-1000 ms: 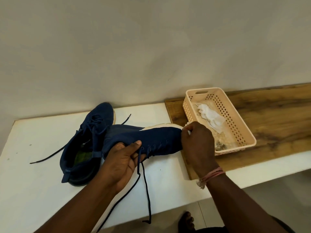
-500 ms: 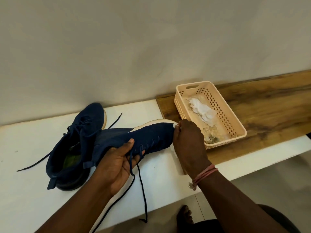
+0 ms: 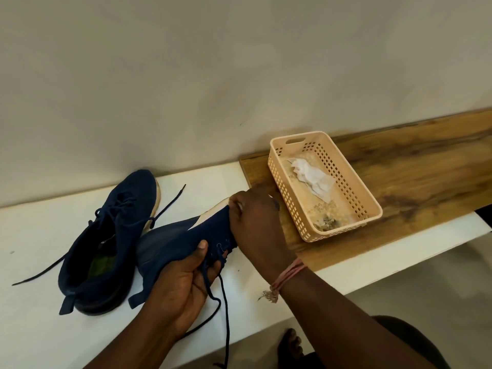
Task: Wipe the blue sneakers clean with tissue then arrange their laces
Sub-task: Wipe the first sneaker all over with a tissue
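One blue sneaker stands on the white tabletop at the left, its laces trailing loose. The second blue sneaker lies on its side, lifted off the table. My left hand grips it from below near the eyelets, thumb on the upper. Its laces hang down past the table's front edge. My right hand is curled over the sneaker's toe, pinching a small white tissue against it; only a sliver of the tissue shows.
A peach plastic basket sits on a wooden board at the right, holding a crumpled white tissue and some dirty scraps. A plain wall rises behind the table. A bare foot shows below the table edge.
My right hand has slid along the toe toward the sole's white edge. The camera view has shifted, so everything sits a little lower and further left in the frame.
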